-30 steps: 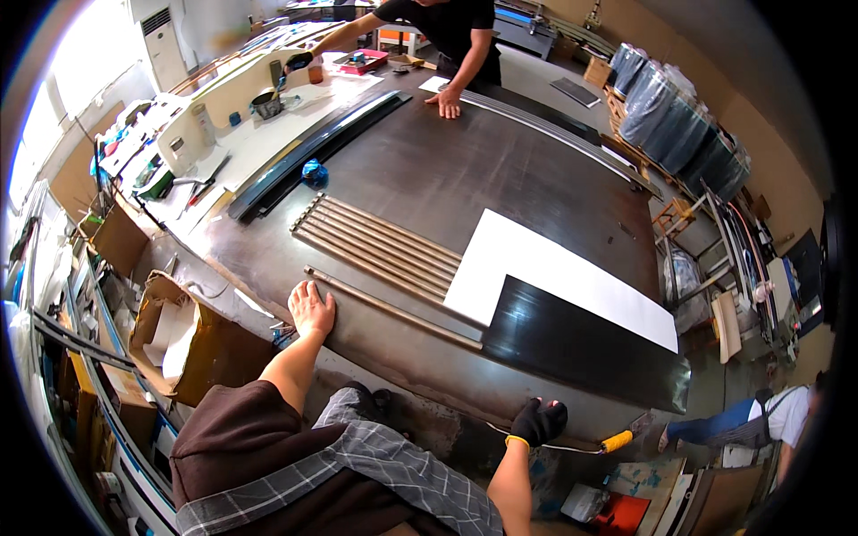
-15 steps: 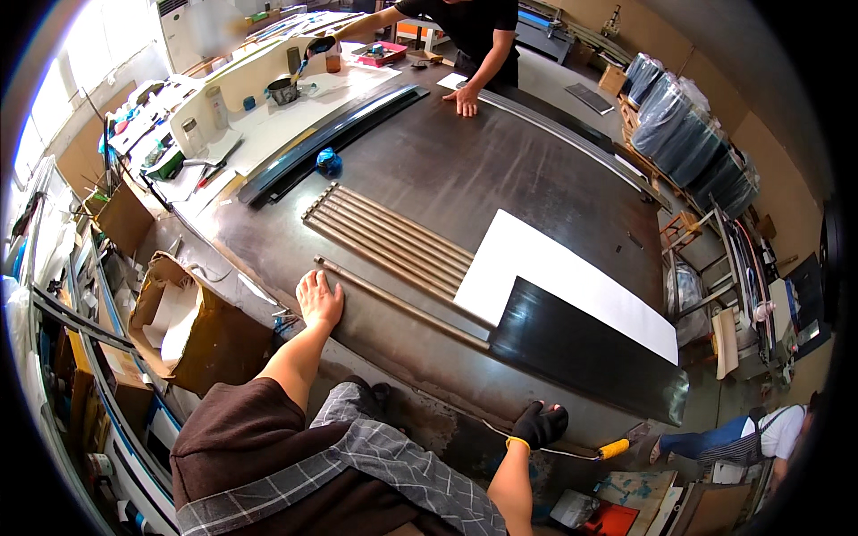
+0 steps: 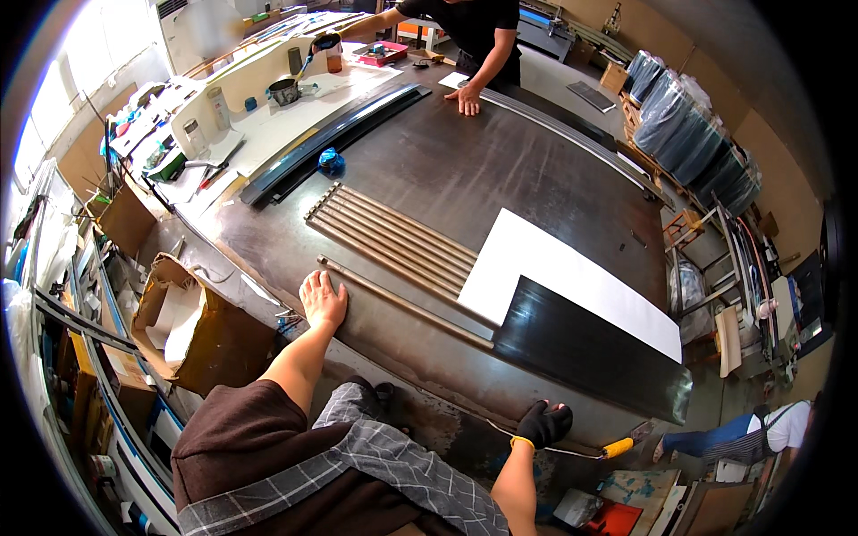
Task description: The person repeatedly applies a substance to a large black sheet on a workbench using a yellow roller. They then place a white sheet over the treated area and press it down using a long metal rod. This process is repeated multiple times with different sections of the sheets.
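My bare left hand [image 3: 323, 301] lies flat on the edge of the dark metal worktable [image 3: 429, 161], fingers stretched, beside the near end of a single bronze-coloured tube [image 3: 402, 302]. My right hand [image 3: 545, 424], in a black glove with bare fingertips and a yellow cuff, is curled closed at the table's near edge. Whatever lies inside it is hidden. A bent wire shows on both sides of this hand, running to a yellow cylinder [image 3: 618, 448] like a paint roller. Several more tubes [image 3: 393, 241] lie side by side, reaching a white sheet [image 3: 572, 277]. A black glossy panel [image 3: 590, 348] partly overlaps that sheet.
Across the table a person in black leans a hand [image 3: 464, 98] on the top. Dark metal profiles [image 3: 331, 143] and a blue crumpled ball [image 3: 331, 162] lie on the left side. A cardboard box [image 3: 210, 335] stands left of me. Another person [image 3: 751, 433] is at the lower right.
The view has shifted very slightly. Both my hands stay in place, and the tubes and sheets have not moved. The far person's hand over the pot has shifted a little.
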`<state>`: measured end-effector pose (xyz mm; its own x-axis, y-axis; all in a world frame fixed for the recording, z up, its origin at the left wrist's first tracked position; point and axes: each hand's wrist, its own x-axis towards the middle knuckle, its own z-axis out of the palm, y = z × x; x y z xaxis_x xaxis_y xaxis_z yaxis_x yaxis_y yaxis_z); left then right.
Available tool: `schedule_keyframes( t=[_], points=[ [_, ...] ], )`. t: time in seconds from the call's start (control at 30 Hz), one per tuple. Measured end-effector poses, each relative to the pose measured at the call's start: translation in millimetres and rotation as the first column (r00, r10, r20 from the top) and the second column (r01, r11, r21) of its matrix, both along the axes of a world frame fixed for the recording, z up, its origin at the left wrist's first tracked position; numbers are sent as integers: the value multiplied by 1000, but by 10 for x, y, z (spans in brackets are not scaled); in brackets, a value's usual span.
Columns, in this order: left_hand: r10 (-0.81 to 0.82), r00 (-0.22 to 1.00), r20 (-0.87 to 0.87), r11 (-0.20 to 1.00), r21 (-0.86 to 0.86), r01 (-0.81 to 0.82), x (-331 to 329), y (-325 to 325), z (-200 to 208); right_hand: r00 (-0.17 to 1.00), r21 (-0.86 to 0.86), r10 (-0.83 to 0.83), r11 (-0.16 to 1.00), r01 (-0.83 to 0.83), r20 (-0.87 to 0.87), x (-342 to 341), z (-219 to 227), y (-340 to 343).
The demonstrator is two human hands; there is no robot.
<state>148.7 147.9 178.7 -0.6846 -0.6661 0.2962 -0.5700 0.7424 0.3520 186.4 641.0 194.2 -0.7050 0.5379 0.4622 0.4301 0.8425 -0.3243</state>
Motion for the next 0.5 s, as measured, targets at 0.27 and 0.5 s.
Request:
schedule_keyframes(
  t=[0.27,0.5],
  points=[
    [0,1000,2,1000,8,0,-5,25,34,1000,-13,-3,1000,3,5,4,20,-3],
    [-2,1000,-5,1000,-4,2,-10,18,19,999,-52,-30,998,32,45,-4,80,-27]
  ],
)
